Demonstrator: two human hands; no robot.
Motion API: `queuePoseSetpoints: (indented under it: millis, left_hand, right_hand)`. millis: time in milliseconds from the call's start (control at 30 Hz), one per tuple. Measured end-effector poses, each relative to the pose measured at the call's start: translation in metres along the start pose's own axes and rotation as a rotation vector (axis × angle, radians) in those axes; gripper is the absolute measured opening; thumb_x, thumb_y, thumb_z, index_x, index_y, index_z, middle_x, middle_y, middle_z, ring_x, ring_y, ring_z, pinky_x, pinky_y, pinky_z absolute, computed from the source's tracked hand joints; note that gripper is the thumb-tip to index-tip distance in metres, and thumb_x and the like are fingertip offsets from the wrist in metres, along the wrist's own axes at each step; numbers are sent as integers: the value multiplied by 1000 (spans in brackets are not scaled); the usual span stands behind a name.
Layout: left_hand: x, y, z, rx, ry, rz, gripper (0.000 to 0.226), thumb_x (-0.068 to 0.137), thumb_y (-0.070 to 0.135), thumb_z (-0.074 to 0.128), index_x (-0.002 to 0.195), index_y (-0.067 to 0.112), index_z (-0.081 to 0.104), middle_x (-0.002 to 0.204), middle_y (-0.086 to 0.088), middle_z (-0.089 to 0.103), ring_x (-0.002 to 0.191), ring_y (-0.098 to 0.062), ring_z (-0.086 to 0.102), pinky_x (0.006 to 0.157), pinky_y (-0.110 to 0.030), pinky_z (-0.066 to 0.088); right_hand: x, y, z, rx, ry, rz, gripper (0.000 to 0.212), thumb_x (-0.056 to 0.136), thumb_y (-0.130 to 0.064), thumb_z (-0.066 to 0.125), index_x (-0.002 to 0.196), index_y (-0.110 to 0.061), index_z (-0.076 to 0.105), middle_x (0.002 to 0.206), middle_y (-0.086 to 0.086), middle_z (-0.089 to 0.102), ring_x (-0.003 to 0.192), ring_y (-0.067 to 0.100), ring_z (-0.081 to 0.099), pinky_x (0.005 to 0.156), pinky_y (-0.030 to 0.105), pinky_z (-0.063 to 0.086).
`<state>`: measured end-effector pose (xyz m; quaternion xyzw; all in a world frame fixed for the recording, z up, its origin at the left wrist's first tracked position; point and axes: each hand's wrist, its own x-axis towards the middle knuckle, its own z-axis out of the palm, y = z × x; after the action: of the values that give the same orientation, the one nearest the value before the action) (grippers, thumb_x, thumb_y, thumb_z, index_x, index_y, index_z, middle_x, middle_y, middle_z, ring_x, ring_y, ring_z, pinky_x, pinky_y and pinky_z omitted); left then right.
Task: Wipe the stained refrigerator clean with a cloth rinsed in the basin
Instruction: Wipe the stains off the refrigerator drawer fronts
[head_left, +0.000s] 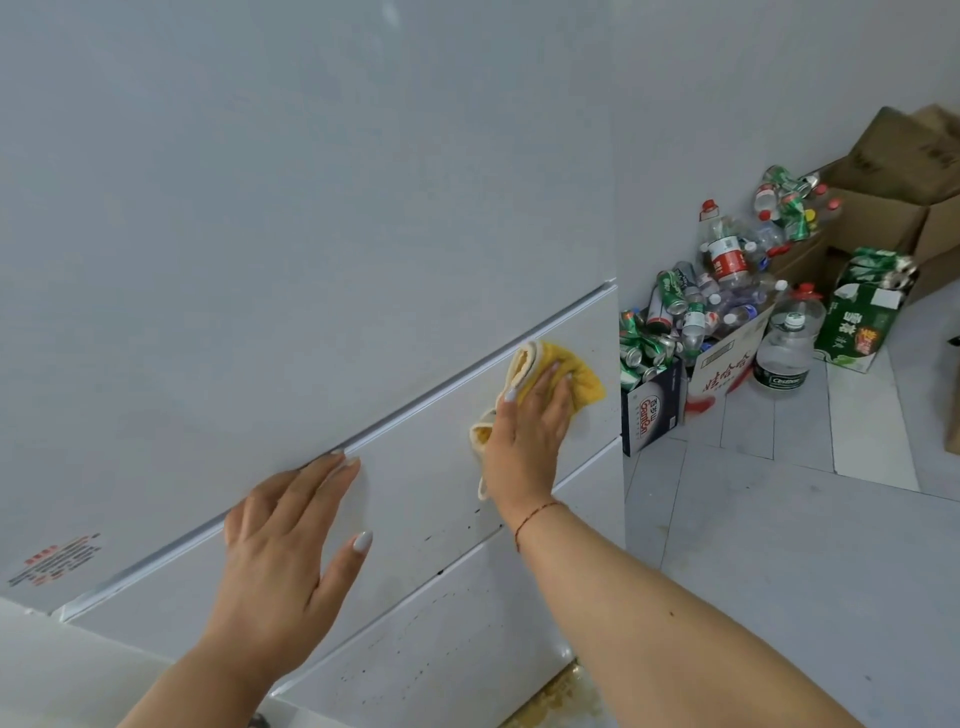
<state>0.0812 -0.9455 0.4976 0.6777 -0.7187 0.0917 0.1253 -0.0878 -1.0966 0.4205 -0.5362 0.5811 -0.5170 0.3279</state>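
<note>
Refrigerator (311, 208): smooth, glossy white panels, flat, split by straight seams running from 8 o'clock up toward 2 o'clock. Dark specks on the drawer fronts toward 6 o'clock.

Floor (779, 545): pale rectangular tiles; yellowish residue at the refrigerator's foot.

At 2 to 3 o'clock, cardboard boxes (883, 218), some heaped with crumpled green cans and clear plastic bottles (722, 260).

Left hand (291, 540): fingers straight, palm flat on the middle drawer front, fingertips at the upper seam, holding nothing.

Right hand (530, 426): flat, fingers extended, pressing the cloth (571, 374) against the same drawer front.

Cloth: yellow, nubby terry with cream edging, crumpled. It lies under the right palm, spilling out past the fingertips toward 1 o'clock and beyond the thumb side.
</note>
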Motion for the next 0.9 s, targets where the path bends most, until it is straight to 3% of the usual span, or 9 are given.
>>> queuePoseSetpoints:
  millis: [167, 300, 567, 733, 900]
  left_hand:
    - [2, 4, 0, 9, -4, -39, 71, 93, 66, 18, 139, 23, 49, 140, 4, 48, 119, -25, 40, 95, -43, 30]
    - [3, 4, 2, 45, -6, -34, 72, 92, 67, 19, 138, 21, 50, 138, 1, 50, 115, -28, 41, 91, -45, 31]
    - [6, 11, 7, 100, 44, -66, 75, 90, 68, 21, 138, 19, 50, 135, -5, 48, 110, -33, 39, 88, -58, 37]
    - [22, 33, 9, 85, 94, 14, 71, 94, 57, 22, 137, 8, 49, 127, -10, 52, 110, -30, 42, 93, -46, 29]
    - [53, 66, 5, -22, 61, 186, 56, 94, 47, 33, 132, 10, 52, 123, -7, 58, 110, -25, 50, 95, -38, 38]
  right_hand:
    - [-34, 4, 14, -4, -78, -133, 74, 85, -73, -2, 144, -29, -17, 160, 2, -12, 146, 13, -14, 120, 45, 1]
    - [1, -2, -3, 63, 13, -142, 67, 91, -60, 11, 148, -31, -10, 161, -1, -7, 147, 10, -11, 120, 47, 4]
    - [85, 12, -31, 185, 173, 138, 73, 89, -52, 16, 153, -21, -2, 161, 5, -5, 148, 20, -2, 119, 47, 9]
    - [35, 24, -3, 298, 69, 262, 82, 83, -64, 15, 153, -26, -4, 161, -1, -11, 148, 16, -5, 119, 48, 11]
    - [3, -1, 3, 270, 32, 1, 67, 90, -58, 13, 151, -34, 1, 160, -9, -7, 146, 5, -9, 121, 44, 5]
